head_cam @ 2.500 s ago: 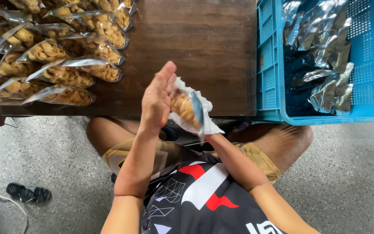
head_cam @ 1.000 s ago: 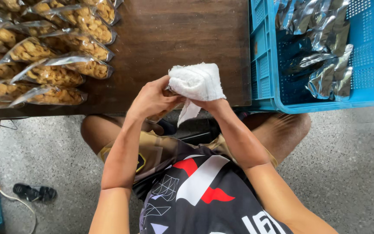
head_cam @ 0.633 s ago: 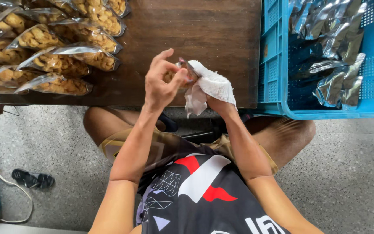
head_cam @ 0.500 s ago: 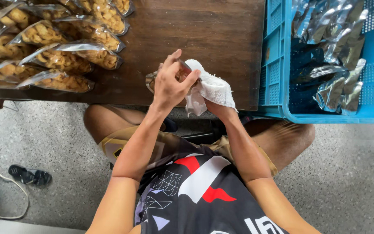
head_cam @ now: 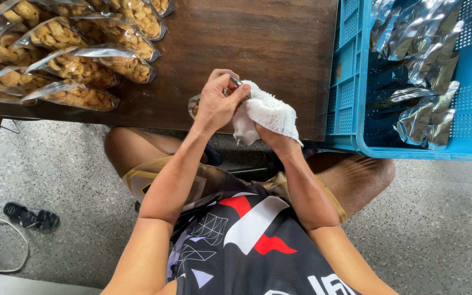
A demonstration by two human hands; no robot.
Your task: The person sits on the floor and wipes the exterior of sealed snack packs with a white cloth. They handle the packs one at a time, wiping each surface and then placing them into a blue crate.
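— Where's the snack bag [head_cam: 195,105]?
— At the table's [head_cam: 258,49] near edge, pinched by the left hand [head_cam: 217,104]; the right hand [head_cam: 271,136] presses a white cloth [head_cam: 266,112] on it.
— Handling?
— Probably light, crinkly, slippery, with brittle contents; grip the top seam.

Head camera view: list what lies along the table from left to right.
Clear bags of fried snacks → bare dark wooden table → left hand on a snack bag, against the white towel wrapped over the right hand → blue plastic crate → silver foil bags inside it.
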